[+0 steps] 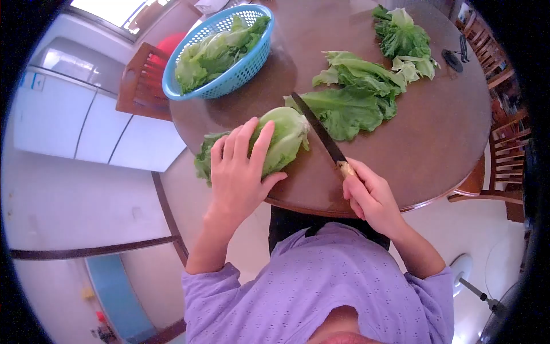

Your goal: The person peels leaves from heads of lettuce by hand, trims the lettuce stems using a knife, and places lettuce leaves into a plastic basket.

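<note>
My left hand [238, 169] lies over a head of lettuce [290, 129] near the table's front edge, its fingers curved across the top and the thumb along the near side. The lettuce lies on its side, its pale cut end to the right and leafy end to the left. In my right hand [371, 195] is a knife [318, 127], gripped by its light handle. The dark blade points up and left, its tip close to the lettuce's stem end. Loose lettuce leaves [361, 103] lie just beyond the blade.
A blue plastic basket [245, 74] holding lettuce stands at the table's far left. Another bunch of lettuce [404, 37] sits at the far right, beside a small black object [452, 60]. Wooden chairs [507, 163] surround the round brown table [435, 143].
</note>
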A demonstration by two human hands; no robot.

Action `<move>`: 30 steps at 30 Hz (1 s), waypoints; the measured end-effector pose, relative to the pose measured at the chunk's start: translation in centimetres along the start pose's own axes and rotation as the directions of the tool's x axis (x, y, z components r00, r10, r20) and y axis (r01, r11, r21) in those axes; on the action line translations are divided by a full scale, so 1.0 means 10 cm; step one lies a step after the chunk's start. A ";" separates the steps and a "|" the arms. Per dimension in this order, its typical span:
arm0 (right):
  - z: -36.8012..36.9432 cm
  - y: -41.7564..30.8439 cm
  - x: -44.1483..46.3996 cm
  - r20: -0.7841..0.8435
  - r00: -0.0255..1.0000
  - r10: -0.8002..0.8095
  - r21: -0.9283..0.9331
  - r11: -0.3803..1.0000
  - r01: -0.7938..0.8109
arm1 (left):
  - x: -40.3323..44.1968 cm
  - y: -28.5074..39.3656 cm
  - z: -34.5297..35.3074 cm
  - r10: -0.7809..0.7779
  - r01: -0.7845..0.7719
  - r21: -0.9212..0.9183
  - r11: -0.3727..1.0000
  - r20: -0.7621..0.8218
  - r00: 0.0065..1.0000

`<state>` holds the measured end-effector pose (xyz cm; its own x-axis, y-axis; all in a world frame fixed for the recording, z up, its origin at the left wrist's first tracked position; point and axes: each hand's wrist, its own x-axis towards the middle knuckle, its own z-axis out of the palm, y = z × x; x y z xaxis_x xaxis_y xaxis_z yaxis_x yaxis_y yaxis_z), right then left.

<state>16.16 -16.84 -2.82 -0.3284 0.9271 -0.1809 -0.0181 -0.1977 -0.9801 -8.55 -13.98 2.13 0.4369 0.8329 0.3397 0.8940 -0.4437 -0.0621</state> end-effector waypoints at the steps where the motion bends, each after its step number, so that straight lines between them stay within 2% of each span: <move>1: -0.01 0.00 -0.01 0.005 1.000 0.014 0.007 1.000 -0.014 | -0.02 0.01 0.02 0.002 -0.002 -0.014 1.000 -0.012 1.000; 8: -0.04 0.02 -0.05 -0.052 0.999 0.009 0.053 0.999 -0.006 | -0.04 0.09 0.00 0.005 -0.005 -0.062 0.998 0.008 1.000; 11: -0.08 0.00 -0.04 -0.050 0.999 -0.011 0.055 0.998 0.014 | -0.06 0.07 -0.06 -0.023 0.017 -0.123 0.992 -0.041 0.999; 14: -0.07 0.01 -0.03 -0.030 0.999 -0.017 0.035 0.999 0.018 | -0.06 0.04 -0.07 -0.088 0.082 -0.108 0.991 -0.052 0.995; 21: -0.02 0.01 -0.02 -0.014 1.000 -0.026 0.054 0.998 0.027 | -0.01 -0.03 -0.10 -0.044 0.034 -0.084 0.996 -0.129 0.991; 24: -0.03 -0.01 -0.02 -0.030 0.999 -0.020 0.061 0.998 0.022 | 0.14 -0.20 -0.17 0.037 -0.030 -0.177 0.984 0.037 0.999; 25: -0.03 -0.02 -0.02 -0.035 0.999 -0.014 0.062 0.998 0.016 | 0.22 -0.26 -0.18 0.049 -0.044 -0.198 0.979 0.025 0.998; 29: 0.00 0.00 -0.03 -0.019 1.000 -0.019 0.082 0.996 0.021 | 0.46 -0.63 -0.02 0.008 0.052 -0.414 0.909 0.141 0.990; 30: 0.00 0.00 -0.03 -0.013 1.000 -0.008 0.087 0.996 0.010 | 0.50 -0.65 0.00 0.010 0.056 -0.420 0.906 0.154 0.988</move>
<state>16.24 -17.08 -2.78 -0.3158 0.9328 -0.1737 -0.1030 -0.2157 -0.9710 -12.16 -6.98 4.21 0.4559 0.8693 0.1910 0.7929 -0.4941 0.3566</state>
